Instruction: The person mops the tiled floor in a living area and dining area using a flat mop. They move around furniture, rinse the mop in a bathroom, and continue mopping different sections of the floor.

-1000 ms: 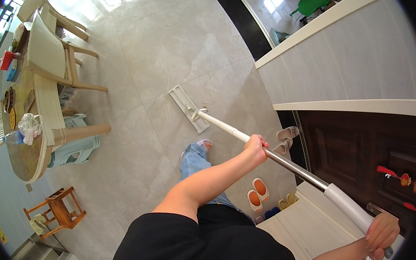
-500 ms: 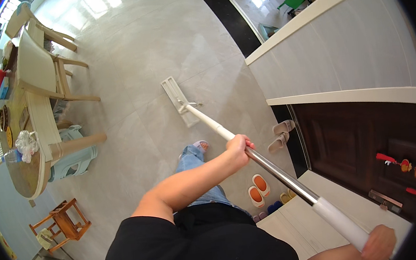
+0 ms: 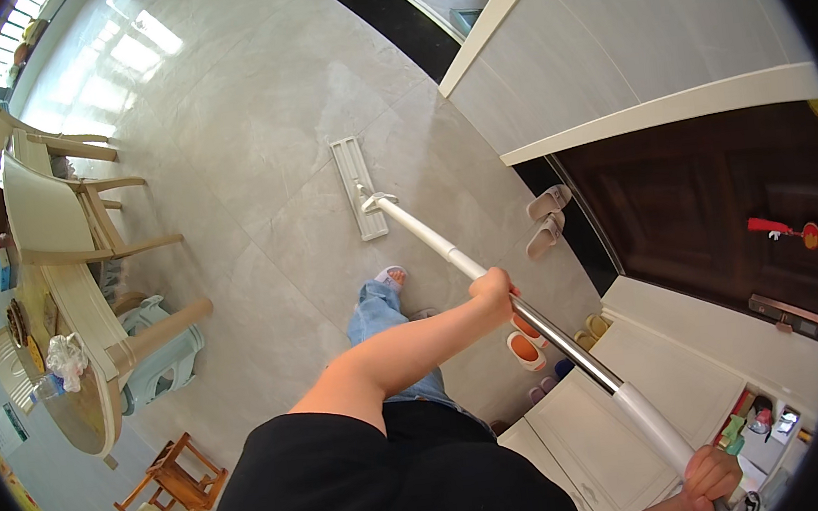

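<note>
White and silver, the mop (image 3: 564, 344) is slanting: the left hand (image 3: 496, 288) is gripping its pole (image 3: 427, 236), the right hand (image 3: 712, 478) is gripping its handle (image 3: 654, 424). Past the left hand, its flat head (image 3: 354, 170) is lying on the floor (image 3: 268, 171); orange slippers (image 3: 526, 351) are sitting below that hand

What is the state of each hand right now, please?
Left hand: closed around the mop pole.
Right hand: closed around its white grip.
</note>
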`<state>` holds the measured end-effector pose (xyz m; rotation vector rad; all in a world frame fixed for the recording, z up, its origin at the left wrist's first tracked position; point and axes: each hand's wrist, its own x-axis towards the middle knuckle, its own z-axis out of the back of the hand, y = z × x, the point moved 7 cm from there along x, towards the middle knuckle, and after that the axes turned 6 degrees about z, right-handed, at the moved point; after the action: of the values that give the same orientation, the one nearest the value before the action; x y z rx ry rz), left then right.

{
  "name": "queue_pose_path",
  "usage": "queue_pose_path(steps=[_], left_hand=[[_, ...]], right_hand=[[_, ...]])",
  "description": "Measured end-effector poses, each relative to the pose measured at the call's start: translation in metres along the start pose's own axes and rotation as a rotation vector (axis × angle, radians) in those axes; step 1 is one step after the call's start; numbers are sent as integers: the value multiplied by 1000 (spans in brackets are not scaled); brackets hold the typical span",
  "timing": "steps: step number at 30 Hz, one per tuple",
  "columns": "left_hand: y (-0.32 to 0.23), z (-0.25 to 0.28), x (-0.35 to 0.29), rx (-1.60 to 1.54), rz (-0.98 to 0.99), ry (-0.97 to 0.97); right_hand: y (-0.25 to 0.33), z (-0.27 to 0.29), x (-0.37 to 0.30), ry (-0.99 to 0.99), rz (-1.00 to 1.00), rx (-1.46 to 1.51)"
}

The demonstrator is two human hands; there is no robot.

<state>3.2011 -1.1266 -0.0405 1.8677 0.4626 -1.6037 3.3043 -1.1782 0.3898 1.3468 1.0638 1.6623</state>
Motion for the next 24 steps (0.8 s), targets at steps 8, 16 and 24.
queue_pose_path(steps=[8, 16, 24], left_hand=[[5, -22, -6, -44, 13, 108], [-10, 20, -52, -105, 71, 235], [-16, 13, -36, -161, 91, 78]], right_hand=[[15, -5, 8, 23, 31, -43], [29, -21, 40, 211, 162, 377], [10, 20, 39, -427, 56, -63]])
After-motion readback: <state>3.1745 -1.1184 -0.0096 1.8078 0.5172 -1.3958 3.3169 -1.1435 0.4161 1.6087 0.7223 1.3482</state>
